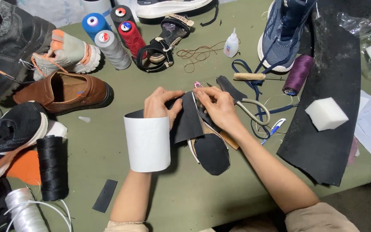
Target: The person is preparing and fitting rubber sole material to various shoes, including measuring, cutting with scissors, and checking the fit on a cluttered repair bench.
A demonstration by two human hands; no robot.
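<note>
Fingertips of both hands meet at the top edge of a dark, ribbed sheet of sole material, pinching it there. The left hand has thumb and fingers pressed together on the sheet's upper left corner; the right hand nips the same edge just beside it, fingers bunched, with what looks like a small pink-tipped tool poking out above the pinch, too small to tell for sure. A curled white backing layer hangs from the sheet over the left wrist.

The sheet is held up off the olive-green table, directly above a black shoe insole with a pale rim lying beneath the hands. Scissors with grey loop handles lie touching the right hand's far side, and a wooden-handled awl sits near them.

To my eye the work is parting or trimming at that top edge, and it would go best with the 2 pinches kept close together and the pull kept even, so the thin edge doesn't tear or crease.

Round about: 4 upright thread cones, a brown leather shoe, a purple thread spool, a small glue bottle, a white foam block on a long black rubber sheet.
</note>
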